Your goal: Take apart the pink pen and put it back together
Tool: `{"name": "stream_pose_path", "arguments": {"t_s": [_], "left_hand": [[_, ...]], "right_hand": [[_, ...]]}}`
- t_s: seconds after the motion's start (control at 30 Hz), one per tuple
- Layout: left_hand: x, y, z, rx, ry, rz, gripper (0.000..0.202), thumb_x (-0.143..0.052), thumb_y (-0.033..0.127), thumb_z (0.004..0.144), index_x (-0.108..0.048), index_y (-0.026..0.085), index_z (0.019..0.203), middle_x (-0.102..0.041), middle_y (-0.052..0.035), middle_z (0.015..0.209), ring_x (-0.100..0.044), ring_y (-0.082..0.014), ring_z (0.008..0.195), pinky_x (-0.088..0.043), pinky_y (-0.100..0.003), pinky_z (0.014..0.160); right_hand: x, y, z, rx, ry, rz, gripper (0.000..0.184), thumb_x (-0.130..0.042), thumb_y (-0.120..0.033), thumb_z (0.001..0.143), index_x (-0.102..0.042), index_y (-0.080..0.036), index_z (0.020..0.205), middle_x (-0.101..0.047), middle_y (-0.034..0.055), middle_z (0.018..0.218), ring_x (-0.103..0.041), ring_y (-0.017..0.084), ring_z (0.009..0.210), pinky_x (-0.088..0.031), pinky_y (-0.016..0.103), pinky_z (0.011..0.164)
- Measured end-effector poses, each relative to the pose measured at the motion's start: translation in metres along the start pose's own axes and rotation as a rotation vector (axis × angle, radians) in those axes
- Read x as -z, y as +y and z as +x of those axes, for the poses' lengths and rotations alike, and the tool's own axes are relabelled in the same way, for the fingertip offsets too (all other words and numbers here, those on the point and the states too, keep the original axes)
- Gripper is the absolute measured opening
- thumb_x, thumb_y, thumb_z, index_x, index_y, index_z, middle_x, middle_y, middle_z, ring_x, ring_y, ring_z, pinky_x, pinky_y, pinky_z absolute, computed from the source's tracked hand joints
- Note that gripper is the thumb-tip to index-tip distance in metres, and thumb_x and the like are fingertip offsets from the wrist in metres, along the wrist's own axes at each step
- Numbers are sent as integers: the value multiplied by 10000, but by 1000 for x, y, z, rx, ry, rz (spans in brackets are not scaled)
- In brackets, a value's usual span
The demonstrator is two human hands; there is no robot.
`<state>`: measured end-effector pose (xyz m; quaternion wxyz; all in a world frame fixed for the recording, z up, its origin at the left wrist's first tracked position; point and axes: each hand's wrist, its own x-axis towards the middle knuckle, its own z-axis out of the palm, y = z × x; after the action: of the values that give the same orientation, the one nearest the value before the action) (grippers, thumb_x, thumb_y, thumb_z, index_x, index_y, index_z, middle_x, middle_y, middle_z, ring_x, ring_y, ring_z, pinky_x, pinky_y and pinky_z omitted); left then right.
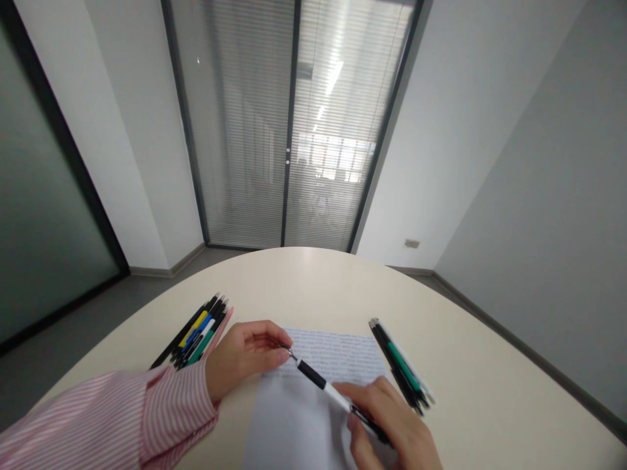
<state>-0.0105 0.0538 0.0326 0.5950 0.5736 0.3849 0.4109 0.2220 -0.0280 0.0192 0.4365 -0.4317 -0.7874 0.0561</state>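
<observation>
Up close, the left hand (242,359) is curled, with thumb and forefinger pinched on the metal tip of a pen (318,380); the other fingers are folded loosely beneath. Its wrist comes out of a pink striped sleeve (147,411) that runs off toward 8 o'clock. The right hand (392,424), partly cut by the lower edge of the view, is closed around the pen's black rear end, fingers wrapped over the barrel. The pen spans the gap between the two hands, tip toward 10 o'clock and rear toward 4 o'clock, with a black grip next to the tip and a white middle. It hangs just above a paper (337,352) covered at its far end with rows of small writing; whether the tip touches the sheet cannot be told.

At 10 o'clock from the left hand lies a bunch of pens (198,329), side by side, black with yellow, blue, white and green parts, a pink edge showing along their near side. At 1 o'clock from the right hand a second bunch (401,365), black, green and white, lies just beside the paper's right edge. All rest on a pale rounded worktop (490,391). Beyond it, at 12 o'clock, stand glass panels with blinds (294,130).
</observation>
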Motion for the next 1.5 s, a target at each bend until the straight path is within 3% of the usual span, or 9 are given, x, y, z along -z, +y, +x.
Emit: {"name": "stream_pose_path", "arguments": {"t_s": [0.1,0.47,0.63,0.97,1.1,1.27,1.37,1.5], "left_hand": [[-1,2,-1,4,-7,8,199,-798,234,580,-691,139,720,-694,-45,729,-630,-176,701,-490,-272,698],[-3,-5,-8,-109,-42,118,123,-756,204,640,-715,132,731,-716,-72,737,-648,-189,692,-515,-273,675],[-7,-5,-11,-68,30,86,124,-770,208,623,-727,130,709,-723,-69,702,-656,-189,660,-517,-272,656],[-8,-7,-10,-127,44,210,111,-754,207,651,-739,131,731,-740,-80,740,-685,-202,706,-540,-261,688],[-5,-10,-9,-161,6,251,131,-736,214,662,-739,118,752,-741,-81,744,-687,-201,707,-547,-260,687],[-7,-6,-13,-193,-12,298,122,-728,215,682,-735,115,751,-737,-68,718,-677,-181,679,-539,-235,659],[-9,-2,-14,-220,-23,319,101,-723,201,689,-732,117,745,-737,-61,717,-674,-170,671,-534,-224,655],[-8,-2,-15,-227,-23,348,97,-719,192,698,-731,118,758,-740,-60,726,-675,-168,674,-532,-221,653]], "right_hand": [[0,2,1,0,13,-8,259,-480,-123,830,-658,-217,994,-706,35,785,-643,191,731,-509,287,662],[-4,3,-2,-137,77,39,183,-502,-196,865,-620,-239,998,-671,13,775,-633,166,657,-507,226,564],[-3,6,-3,-72,-5,18,173,-491,-175,904,-594,-253,1021,-663,23,827,-626,186,772,-499,264,694],[2,18,-3,-45,-182,18,219,-424,-153,949,-532,-255,1110,-651,30,885,-633,175,830,-504,251,725],[-1,16,-6,-116,-173,21,195,-378,-209,970,-537,-282,1056,-653,7,848,-650,163,791,-510,239,700],[-7,12,-7,-200,-145,28,100,-521,-285,894,-509,-267,992,-657,-13,778,-654,165,678,-506,240,651],[-6,11,-6,-228,-145,64,78,-458,-301,932,-524,-269,905,-648,-25,725,-636,154,629,-486,226,608],[-3,10,-3,-213,-188,86,97,-441,-299,951,-532,-268,957,-661,-22,766,-640,147,673,-483,212,632]]}}
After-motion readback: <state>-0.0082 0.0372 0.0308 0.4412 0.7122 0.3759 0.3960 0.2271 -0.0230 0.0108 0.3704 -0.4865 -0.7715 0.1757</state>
